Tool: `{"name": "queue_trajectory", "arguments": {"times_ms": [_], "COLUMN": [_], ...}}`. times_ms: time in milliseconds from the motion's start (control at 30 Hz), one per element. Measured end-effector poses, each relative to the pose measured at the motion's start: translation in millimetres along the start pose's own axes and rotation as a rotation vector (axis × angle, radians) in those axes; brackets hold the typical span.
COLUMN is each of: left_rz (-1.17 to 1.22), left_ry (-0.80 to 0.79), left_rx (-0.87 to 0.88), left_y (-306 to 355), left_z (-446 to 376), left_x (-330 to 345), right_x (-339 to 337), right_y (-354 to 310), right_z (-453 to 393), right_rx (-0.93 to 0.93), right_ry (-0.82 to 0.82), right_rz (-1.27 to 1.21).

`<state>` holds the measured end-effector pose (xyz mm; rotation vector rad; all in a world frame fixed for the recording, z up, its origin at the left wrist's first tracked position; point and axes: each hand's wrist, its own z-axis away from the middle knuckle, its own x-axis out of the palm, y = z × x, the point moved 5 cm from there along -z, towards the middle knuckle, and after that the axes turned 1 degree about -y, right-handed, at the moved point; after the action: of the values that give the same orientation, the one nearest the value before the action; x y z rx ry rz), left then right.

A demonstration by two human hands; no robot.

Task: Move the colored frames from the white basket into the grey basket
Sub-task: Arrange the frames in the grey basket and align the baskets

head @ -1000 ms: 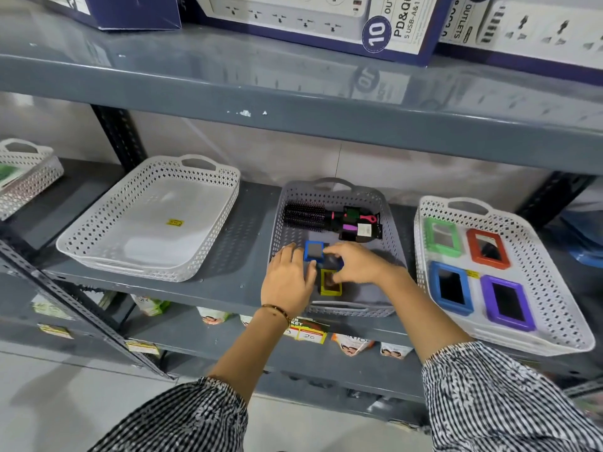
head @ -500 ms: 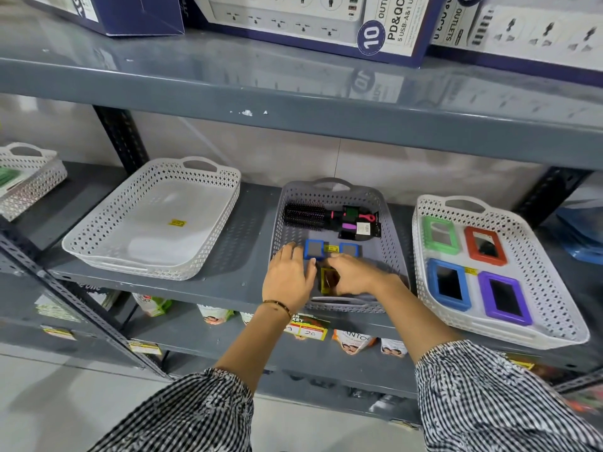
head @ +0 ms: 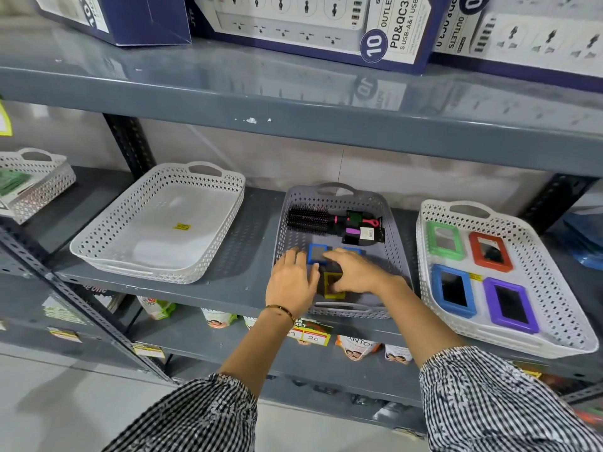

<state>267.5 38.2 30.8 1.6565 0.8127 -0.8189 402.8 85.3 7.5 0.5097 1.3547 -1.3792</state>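
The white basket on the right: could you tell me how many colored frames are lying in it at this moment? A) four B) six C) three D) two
A: the white basket holds a green frame, a red frame, a blue frame and a purple frame, four in all.

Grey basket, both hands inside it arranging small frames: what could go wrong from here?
1. The hairbrush fills the back of the grey basket, so the four frames left in the white basket may not fit flat.
2. The right hand covers part of the yellow frame and could knock the blue frame askew.
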Motion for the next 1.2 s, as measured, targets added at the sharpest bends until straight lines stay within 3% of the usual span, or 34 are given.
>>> {"name": "queue_trajectory", "arguments": {"times_ms": [167, 500, 1200], "left_rz": [-0.02, -0.03, -0.052], "left_ry": [0.028, 0.012, 0.044], "left_rx": [-0.001, -0.008, 0.024], "left_y": [0.0, -2.6, -0.4], "left_z": [-0.7, -2.6, -1.5], "left_x": [-0.6, 3.2, 3.1], "right_x": [-20.5, -3.1, 1.8], "right_y": [-8.9, 2.3, 0.0], "right_z": [-23.8, -61.4, -64.1], "right_rx": [0.045, 0.142, 0.088], "right_ry": [0.161, 0.021, 0.016], "right_rz": [-0.039, -0.001, 0.008]}}
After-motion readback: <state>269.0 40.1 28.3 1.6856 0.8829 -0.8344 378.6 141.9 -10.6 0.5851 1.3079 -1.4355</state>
